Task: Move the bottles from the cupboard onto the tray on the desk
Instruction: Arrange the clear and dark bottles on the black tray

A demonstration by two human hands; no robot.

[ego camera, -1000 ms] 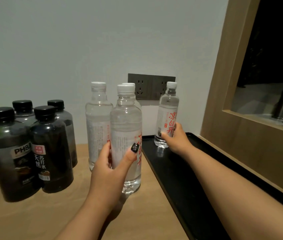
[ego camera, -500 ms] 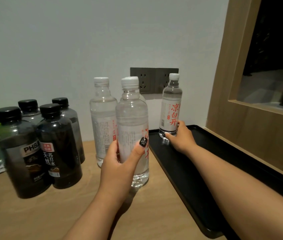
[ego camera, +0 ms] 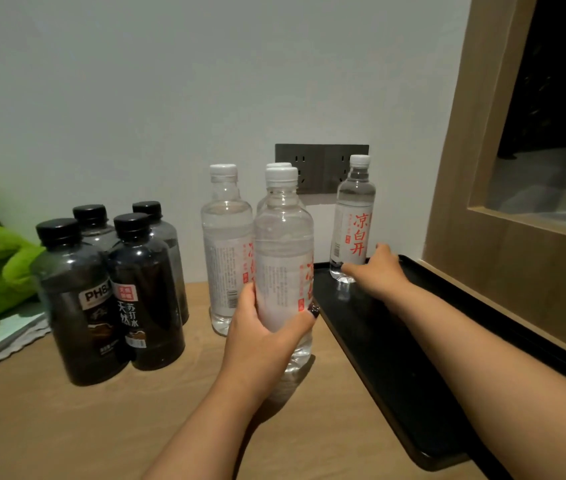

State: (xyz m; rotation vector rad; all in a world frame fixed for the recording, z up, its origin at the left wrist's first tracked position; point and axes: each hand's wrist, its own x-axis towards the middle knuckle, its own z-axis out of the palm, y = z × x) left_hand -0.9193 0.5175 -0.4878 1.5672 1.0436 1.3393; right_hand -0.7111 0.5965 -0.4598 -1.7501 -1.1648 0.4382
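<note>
Head view: the left hand (ego camera: 261, 337) grasps a clear water bottle (ego camera: 283, 258) near the black tray (ego camera: 396, 358)'s left edge. Farther right, the right hand (ego camera: 377, 270) curls around another clear bottle (ego camera: 354, 220) standing upright at the tray's far corner.

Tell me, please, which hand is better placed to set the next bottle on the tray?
The left hand: it already grips a clear bottle just beside the tray. The right hand is at the base of the bottle on the tray.
</note>
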